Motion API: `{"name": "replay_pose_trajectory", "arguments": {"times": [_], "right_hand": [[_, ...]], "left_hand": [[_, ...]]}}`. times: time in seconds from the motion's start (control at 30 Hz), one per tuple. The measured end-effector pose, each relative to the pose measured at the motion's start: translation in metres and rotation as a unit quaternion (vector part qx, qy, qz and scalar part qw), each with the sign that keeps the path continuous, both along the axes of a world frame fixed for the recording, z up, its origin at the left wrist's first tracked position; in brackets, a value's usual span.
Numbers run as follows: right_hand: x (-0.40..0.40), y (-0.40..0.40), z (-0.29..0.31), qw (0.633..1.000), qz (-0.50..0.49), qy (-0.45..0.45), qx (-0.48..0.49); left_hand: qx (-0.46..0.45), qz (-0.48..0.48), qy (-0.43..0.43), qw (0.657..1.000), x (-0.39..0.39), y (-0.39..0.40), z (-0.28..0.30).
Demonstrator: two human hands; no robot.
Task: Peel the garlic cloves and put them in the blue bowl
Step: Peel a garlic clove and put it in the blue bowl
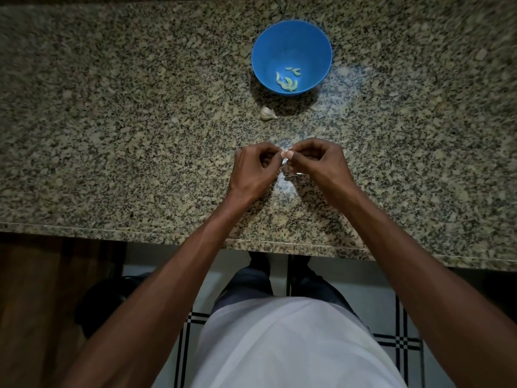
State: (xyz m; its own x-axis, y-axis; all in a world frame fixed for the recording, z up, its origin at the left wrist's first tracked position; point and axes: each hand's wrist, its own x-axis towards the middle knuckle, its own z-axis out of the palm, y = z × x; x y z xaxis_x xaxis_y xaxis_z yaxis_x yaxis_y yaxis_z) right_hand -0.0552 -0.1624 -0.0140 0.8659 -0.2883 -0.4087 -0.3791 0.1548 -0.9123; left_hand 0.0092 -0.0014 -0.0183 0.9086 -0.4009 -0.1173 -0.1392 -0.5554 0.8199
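A blue bowl [316, 37] stands on the granite counter ahead of me, with several peeled garlic cloves [288, 81] lying in its bottom. A piece of unpeeled garlic [268, 113] lies on the counter just in front of the bowl. Nearer to me, my left hand [253, 166] and my right hand [319, 161] meet fingertip to fingertip above the counter. Between them they pinch one small garlic clove [285, 156], mostly hidden by the fingers. Bits of pale papery skin [289, 175] lie under the hands.
The speckled granite counter [112, 135] stretches wide to both sides, and its front edge [167, 236] runs just below my forearms. Below it are a tiled floor and a dark wooden cabinet front at the left.
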Motion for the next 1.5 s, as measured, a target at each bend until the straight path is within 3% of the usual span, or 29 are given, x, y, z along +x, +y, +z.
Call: {"name": "replay_pose_trajectory", "arguments": {"times": [0.17, 0.3, 0.4, 0.47, 0.57, 0.63, 0.77, 1.0, 1.1, 1.23, 1.4, 1.5], "right_hand": [[0.006, -0.003, 0.0, 0.999, 0.03, 0.002, 0.032], [0.006, -0.002, -0.003, 0.986, -0.028, 0.05, 0.156], [0.004, -0.005, -0.005, 0.98, -0.046, 0.079, 0.177], [0.001, -0.009, -0.006, 0.987, -0.047, 0.087, 0.126], [-0.002, -0.018, -0.011, 0.995, -0.007, 0.069, -0.076], [0.001, -0.026, -0.013, 0.981, 0.012, 0.061, -0.182], [0.019, -0.038, -0.009, 0.951, 0.04, 0.036, -0.305], [0.019, -0.036, 0.0, 0.918, 0.047, 0.013, -0.393], [0.005, -0.005, -0.004, 0.908, 0.109, -0.015, -0.404], [0.002, 0.036, -0.02, 0.862, 0.178, -0.015, -0.475], [0.001, 0.063, -0.023, 0.871, 0.2, -0.029, -0.447], [0.003, 0.052, -0.012, 0.881, 0.154, -0.026, -0.447]], "left_hand": [[-0.001, -0.002, -0.016, 1.0, -0.001, 0.002, 0.001], [-0.009, 0.006, 0.006, 1.0, 0.0, 0.007, 0.0], [-0.003, 0.009, 0.015, 1.0, -0.001, 0.015, -0.004], [0.008, 0.022, 0.02, 1.0, -0.001, 0.021, -0.008], [0.027, 0.041, 0.025, 0.998, 0.001, 0.027, -0.013], [0.03, 0.054, 0.037, 0.997, 0.004, 0.03, -0.014], [0.024, 0.078, 0.055, 0.995, 0.007, 0.031, -0.012], [0.02, 0.09, 0.082, 0.992, 0.015, 0.042, -0.014], [0.023, 0.106, 0.082, 0.991, 0.016, 0.048, -0.015], [0.018, 0.131, 0.1, 0.986, 0.02, 0.055, -0.015], [-0.006, 0.122, 0.111, 0.986, 0.03, 0.061, -0.013], [-0.022, 0.121, 0.117, 0.986, 0.033, 0.064, -0.011]]}}
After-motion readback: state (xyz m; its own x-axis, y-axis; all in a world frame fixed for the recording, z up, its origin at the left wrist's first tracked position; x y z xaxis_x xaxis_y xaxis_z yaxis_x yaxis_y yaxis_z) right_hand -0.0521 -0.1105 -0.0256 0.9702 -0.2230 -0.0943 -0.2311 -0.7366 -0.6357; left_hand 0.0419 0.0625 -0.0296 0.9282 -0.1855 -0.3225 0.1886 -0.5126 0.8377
